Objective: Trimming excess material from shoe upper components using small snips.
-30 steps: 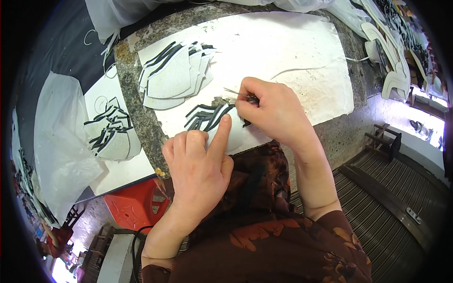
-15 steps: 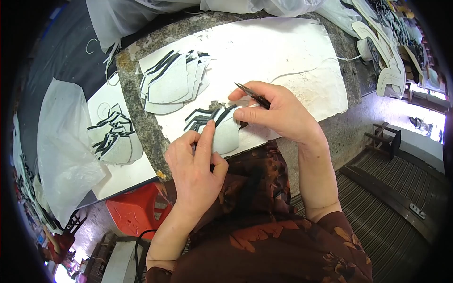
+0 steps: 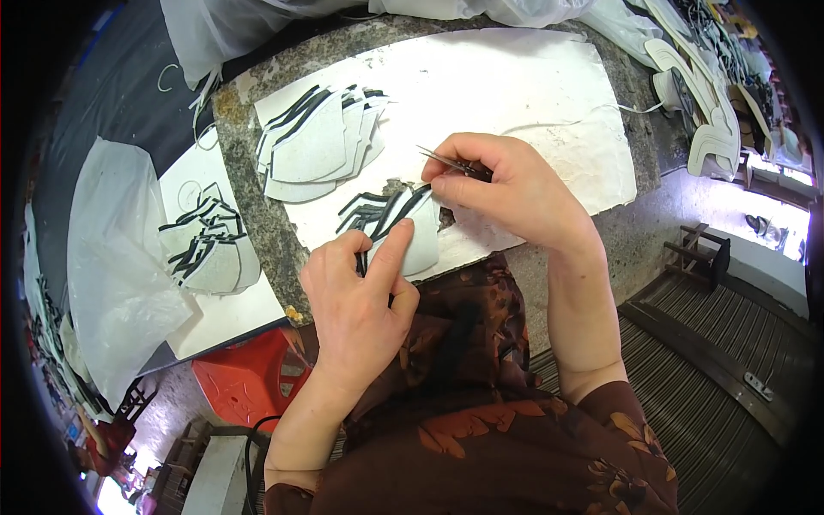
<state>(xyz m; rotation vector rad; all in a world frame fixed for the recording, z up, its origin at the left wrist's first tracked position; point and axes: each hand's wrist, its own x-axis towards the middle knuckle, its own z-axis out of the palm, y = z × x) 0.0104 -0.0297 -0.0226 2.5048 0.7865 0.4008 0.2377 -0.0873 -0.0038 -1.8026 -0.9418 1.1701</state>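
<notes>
Under my left hand [image 3: 356, 287] lies a pale grey shaped piece [image 3: 421, 245] with a black edging strip along its upper side. My left index finger presses on it and the other fingers curl at its near edge. My right hand [image 3: 519, 184] is closed round a slim, pointed dark metal tool [image 3: 459, 163]; its exact kind is unclear. The tip points to the upper left. My right thumb and index finger meet at the upper right end of the black strip [image 3: 418, 199]. More black-edged strips [image 3: 360, 210] lie overlapped just left of it.
A fanned stack of similar pieces [image 3: 309, 146] lies farther off on the white sheet [image 3: 506, 77]. Another pile [image 3: 210, 257] is at the left, beside a clear plastic bag [image 3: 120, 266]. A thin white cord [image 3: 558, 123] runs right to a spool [image 3: 668, 88]. A red stool [image 3: 245, 382] stands below.
My left index finger has slid slightly right along the piece. My right thumb and index finger have closed together at the strip's end, and the tool has tilted flatter.
</notes>
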